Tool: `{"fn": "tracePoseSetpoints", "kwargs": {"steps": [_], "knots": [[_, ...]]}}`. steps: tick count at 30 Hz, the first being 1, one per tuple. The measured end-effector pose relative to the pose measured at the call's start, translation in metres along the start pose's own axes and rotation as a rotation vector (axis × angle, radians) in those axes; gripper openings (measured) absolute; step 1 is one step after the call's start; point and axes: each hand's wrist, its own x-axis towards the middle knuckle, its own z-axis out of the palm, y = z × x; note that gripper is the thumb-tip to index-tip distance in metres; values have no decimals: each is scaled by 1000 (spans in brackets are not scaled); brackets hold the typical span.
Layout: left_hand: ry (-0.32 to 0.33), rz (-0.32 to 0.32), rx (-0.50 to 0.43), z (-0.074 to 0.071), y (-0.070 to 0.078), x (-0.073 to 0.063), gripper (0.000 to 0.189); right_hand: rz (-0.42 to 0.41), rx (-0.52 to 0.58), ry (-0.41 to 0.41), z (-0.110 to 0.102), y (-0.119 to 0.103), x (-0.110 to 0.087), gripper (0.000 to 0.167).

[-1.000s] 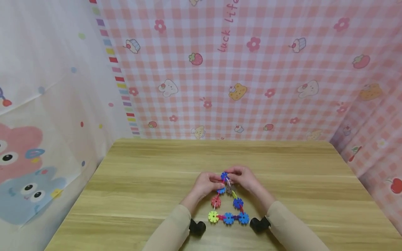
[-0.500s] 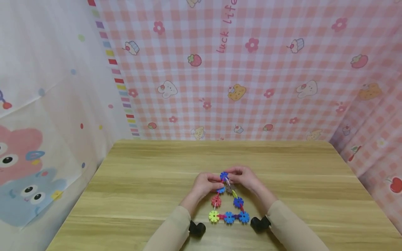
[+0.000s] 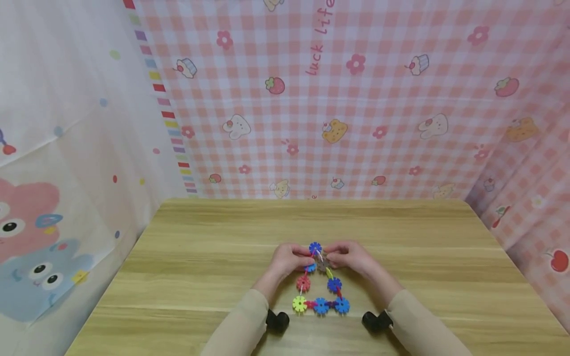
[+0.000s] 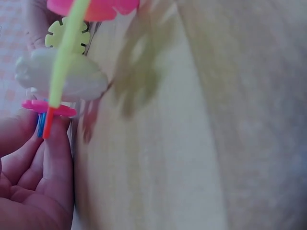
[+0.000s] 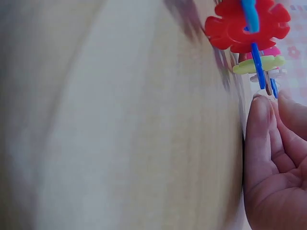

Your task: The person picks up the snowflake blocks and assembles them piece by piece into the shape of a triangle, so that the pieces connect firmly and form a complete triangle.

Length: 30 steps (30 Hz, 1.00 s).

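Note:
A ring of notched plastic snowflake discs (image 3: 320, 306) joined by slim links lies on the table in a rough triangle. Its corners are a yellow disc (image 3: 300, 304), a blue disc (image 3: 342, 305) and a dark blue disc (image 3: 315, 247) at the far tip. My left hand (image 3: 287, 259) pinches the light blue disc (image 3: 310, 267) on the left side, thumb over it. My right hand (image 3: 351, 257) is beside the far tip, near the grey disc (image 3: 322, 265). A gap shows between its thumb and index fingertip (image 5: 261, 108) in the right wrist view.
The wooden table (image 3: 200, 277) reaches back to a pink checked cloth (image 3: 303, 163). White printed cloth (image 3: 89, 138) hangs on the left. Black wrist mounts (image 3: 278, 322) sit by both sleeves, either side of the ring.
My right hand has come away from the far dark blue disc, slightly to the right. The ring has shifted a little left with my left hand still pinching it.

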Motion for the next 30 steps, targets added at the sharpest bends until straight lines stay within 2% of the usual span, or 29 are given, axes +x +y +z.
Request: {"fn": "tracePoseSetpoints", "kwargs": {"steps": [5,11,18,27,30], "knots": [[9,-23,-39,0,0,3,26,-9,0,-55,0,1,-1,29],[32,-27,-27,-2,0,2,26,-14,-9,-50,2,3,0,26],[-17,13,12,-15,0,-5,23,-33,-20,-53,-3,2,-3,26],[-54,89,268,-55,6,-24,24,-65,-192,17,-23,-12,-19,26],[-40,100,308,-65,9,-28,23,-85,-249,31,-27,-15,-23,24]]}}
